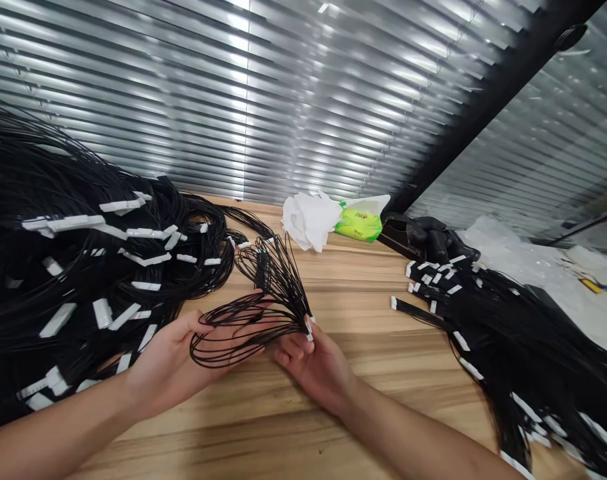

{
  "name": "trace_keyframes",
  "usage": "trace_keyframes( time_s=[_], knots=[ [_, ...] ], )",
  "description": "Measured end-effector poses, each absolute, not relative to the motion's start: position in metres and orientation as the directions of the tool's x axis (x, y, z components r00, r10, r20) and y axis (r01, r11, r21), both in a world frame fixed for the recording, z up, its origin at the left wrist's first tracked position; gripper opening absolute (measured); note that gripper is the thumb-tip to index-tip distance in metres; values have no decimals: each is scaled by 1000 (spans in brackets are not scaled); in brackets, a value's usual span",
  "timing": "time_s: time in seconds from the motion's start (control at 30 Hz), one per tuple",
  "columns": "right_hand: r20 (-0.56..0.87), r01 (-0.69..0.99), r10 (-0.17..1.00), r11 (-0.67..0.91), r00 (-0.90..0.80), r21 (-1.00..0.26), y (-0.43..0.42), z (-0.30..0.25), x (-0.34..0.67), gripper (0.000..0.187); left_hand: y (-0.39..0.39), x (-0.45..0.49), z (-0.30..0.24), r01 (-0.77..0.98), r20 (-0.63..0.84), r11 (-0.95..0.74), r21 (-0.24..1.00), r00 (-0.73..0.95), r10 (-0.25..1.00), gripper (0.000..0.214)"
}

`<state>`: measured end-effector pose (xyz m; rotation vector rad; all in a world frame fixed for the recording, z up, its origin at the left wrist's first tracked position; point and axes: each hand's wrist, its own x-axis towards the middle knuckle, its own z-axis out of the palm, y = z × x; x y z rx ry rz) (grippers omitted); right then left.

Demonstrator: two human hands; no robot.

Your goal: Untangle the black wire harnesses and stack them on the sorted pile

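Note:
Both my hands hold one small bundle of thin black wires (pixel 263 300) over the wooden table (pixel 353 300). My right hand (pixel 316 367) pinches the bundle at its white connector end (pixel 309 328), and the wires fan out from there in loops. My left hand (pixel 176 360) lies palm up under the lower loops, fingers stretched out and supporting them. A large heap of black wire harnesses with white connectors (pixel 68 267) lies just left of my left hand.
A second pile of black harnesses (pixel 508 347) covers the table's right side. A white tissue pack with green wrapper (pixel 333 220) sits at the back by the ribbed metal wall. Black gloves (pixel 428 240) lie beside it. Clear plastic sheeting (pixel 533 260) is at the far right.

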<state>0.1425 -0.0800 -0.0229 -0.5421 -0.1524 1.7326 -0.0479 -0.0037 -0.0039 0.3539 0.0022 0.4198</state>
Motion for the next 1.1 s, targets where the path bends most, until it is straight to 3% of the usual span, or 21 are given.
trace_keyframes(
  time_s=[0.23,0.5,0.73,0.93,1.1],
  knots=[
    [-257,-884,955,-244,-147,-399,-80,-24,142,40,-2,-49,-9,-412,116,847,335,910,397,52],
    [-300,-902,949,-215,-102,-375,-79,-24,143,33,-2,-43,-4,-362,38,878,314,928,369,66],
    [-292,-886,951,-219,-100,-409,-79,-25,144,30,-1,-44,-4,-345,-64,869,356,918,390,65],
    [-321,-879,945,-199,-56,-433,-80,-21,142,28,4,-42,-9,-356,-320,730,583,725,610,43],
    [-304,-849,953,-159,2,-504,-82,-21,139,28,0,-37,-11,-307,-262,555,773,642,720,65]
  ],
)
